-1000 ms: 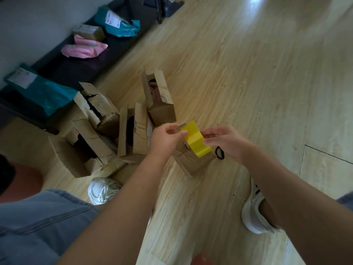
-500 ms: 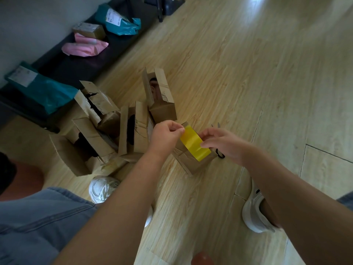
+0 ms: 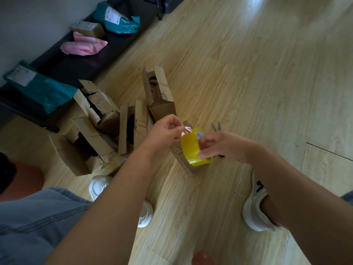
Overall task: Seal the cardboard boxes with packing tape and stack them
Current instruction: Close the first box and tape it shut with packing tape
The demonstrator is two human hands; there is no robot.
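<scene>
- Pinching the loose tape end (image 3: 185, 129) between thumb and fingertips, the left hand (image 3: 164, 131) sat at 10 o'clock of the yellow tape roll (image 3: 192, 150), its fingers curled.
- The right hand (image 3: 224, 146) gripped the roll from its 3 o'clock side, with the thumb low on the outer face and the fingers over the upper edge. The roll was held in the air above the floor (image 3: 248, 64).
- A short clear strip ran from the top of the roll to the left fingertips.
- A small box (image 3: 181, 162) lay on the floor right behind the roll and was partly hidden by it. Whether its flaps were closed could not be told.
- At 9 o'clock of the hands, a cluster of open boxes (image 3: 91, 134) stood packed together with their flaps up. A taller open box (image 3: 160, 92) stood at 11 o'clock.
- Scissors (image 3: 216, 127) lay on the floor at 1 o'clock of the roll, mostly hidden by the right hand.
- Along the wall at 10 o'clock, a low dark counter (image 3: 72, 67) carried teal mailing bags (image 3: 42, 88), a pink bag (image 3: 84, 46) and a small brown parcel (image 3: 87, 28).
- White shoes (image 3: 256, 213) showed at 5 and 7 o'clock.
</scene>
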